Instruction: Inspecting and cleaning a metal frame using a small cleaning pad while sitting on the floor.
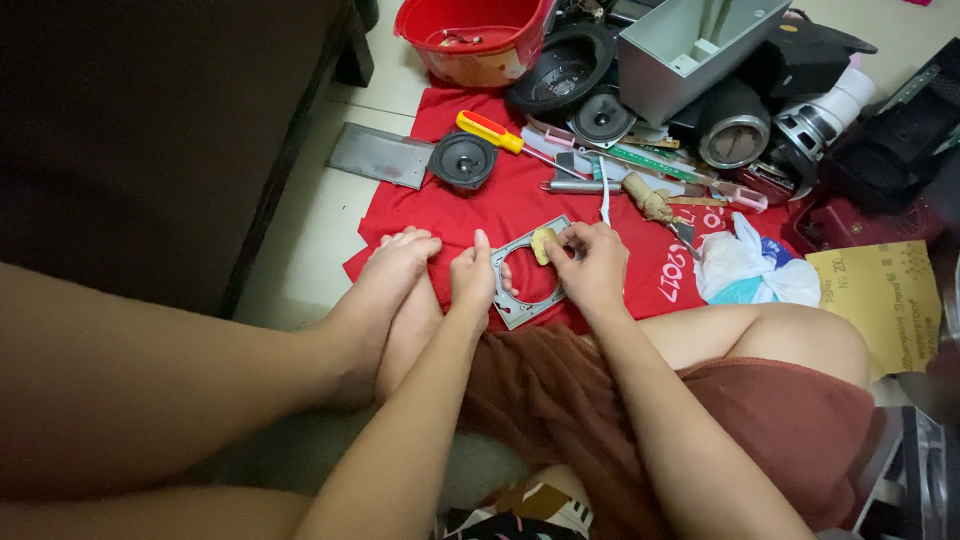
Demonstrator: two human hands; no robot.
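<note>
Grey metal, flat and square with a large round opening, forms the frame plate [520,300] held between both hands. The left hand [473,280] grips the plate's left edge, thumb on top and the other fingers curled under the rim. The right hand [592,265] has its fingers pinched closed on a small yellowish pad [542,243], pressed against the plate's upper right corner. The plate sits low over a red cloth [490,215] spread on the floor, just in front of the person's crossed bare feet [395,265].

On the cloth beyond the hands:
- a small black speaker [463,159], cone up, near the cloth's left edge;
- a screwdriver with yellow and red handle [490,131], just right of the speaker;
- a thin white strip [604,195], above the right hand;
- a brush-like tool with a tan wrapped handle [652,203], right of the strip.

Left of the cloth, a flat grey metal sheet [380,155] lies on the floor. A red bucket [478,35] stands at the cloth's far edge. A crumpled white and blue bag [752,268] lies to the right, with a yellow paper sheet [885,295] beside it.
</note>
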